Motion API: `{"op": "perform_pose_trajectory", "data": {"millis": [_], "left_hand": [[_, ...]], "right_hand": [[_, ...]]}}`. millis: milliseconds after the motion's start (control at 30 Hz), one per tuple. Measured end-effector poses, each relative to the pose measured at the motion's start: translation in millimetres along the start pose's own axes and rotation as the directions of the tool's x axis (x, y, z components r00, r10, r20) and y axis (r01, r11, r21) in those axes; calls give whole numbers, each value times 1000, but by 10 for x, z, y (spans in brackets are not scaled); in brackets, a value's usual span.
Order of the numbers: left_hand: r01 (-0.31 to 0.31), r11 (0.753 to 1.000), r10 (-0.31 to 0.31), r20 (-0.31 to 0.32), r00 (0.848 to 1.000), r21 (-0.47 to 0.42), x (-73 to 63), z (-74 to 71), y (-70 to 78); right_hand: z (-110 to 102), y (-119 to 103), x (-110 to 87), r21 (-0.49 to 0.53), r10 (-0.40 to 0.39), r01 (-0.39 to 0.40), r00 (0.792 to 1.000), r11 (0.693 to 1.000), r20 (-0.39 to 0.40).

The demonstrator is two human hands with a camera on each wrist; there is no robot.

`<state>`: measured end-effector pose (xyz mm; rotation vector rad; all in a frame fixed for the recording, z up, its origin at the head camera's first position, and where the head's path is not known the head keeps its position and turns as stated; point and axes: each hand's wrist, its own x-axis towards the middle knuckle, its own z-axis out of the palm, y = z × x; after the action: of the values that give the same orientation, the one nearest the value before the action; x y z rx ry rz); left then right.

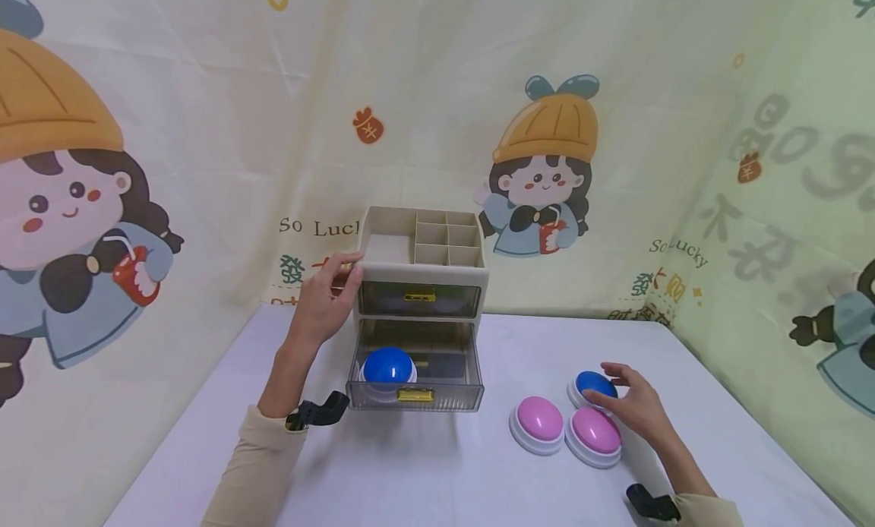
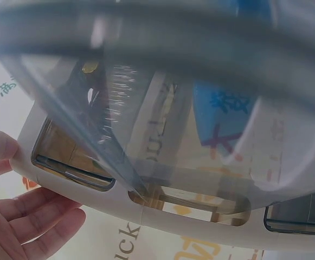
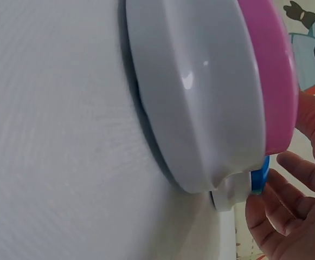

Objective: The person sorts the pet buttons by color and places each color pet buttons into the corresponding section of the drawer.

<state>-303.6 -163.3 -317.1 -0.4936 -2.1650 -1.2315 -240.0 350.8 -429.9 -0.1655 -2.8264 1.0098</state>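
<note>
A beige drawer cabinet (image 1: 422, 269) stands on the table with its lower clear drawer (image 1: 447, 396) pulled out. Inside this drawer, at its left, sits a dome button (image 1: 387, 365) with a blue top and white base. My left hand (image 1: 323, 299) touches the cabinet's left side, thumb near the front edge; in the left wrist view its fingers are loosely bent by the frame. My right hand (image 1: 639, 405) is at a second blue button (image 1: 593, 383), thumb and fingers spread around its dome; firm contact cannot be made out. Two pink buttons (image 1: 540, 419) (image 1: 597, 430) sit close by.
The cabinet's top has an open tray with small compartments (image 1: 447, 235), and its upper drawer (image 1: 420, 298) is closed. A white cloth covers the table (image 1: 403, 481). Printed curtains (image 1: 424, 71) hang behind and at both sides.
</note>
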Motion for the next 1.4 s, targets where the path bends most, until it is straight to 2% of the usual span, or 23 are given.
{"op": "perform_pose_trajectory", "data": {"millis": [233,733,1067,1267,1400], "left_hand": [[-4,1000,4,-4,1000,5,-2,-6,-9],[-3,1000,3,-1,1000,8,-2,-6,3],[-14,1000,14,-5,1000,0,-12,3,4],[-17,1000,17,-6,1000,5,-11,6,-3],[-11,1000,11,-5,1000,7,-9,4,-7]], "right_hand": [[21,24,39,1,59,-59,997,998,55],[45,48,2,40,91,-92,995,995,40],[44,100,-39,122,118,-117,993,986,6],[2,64,-48,249,150,-146,989,958,5],[-33,21,-56,285,157,-152,988,946,6]]}}
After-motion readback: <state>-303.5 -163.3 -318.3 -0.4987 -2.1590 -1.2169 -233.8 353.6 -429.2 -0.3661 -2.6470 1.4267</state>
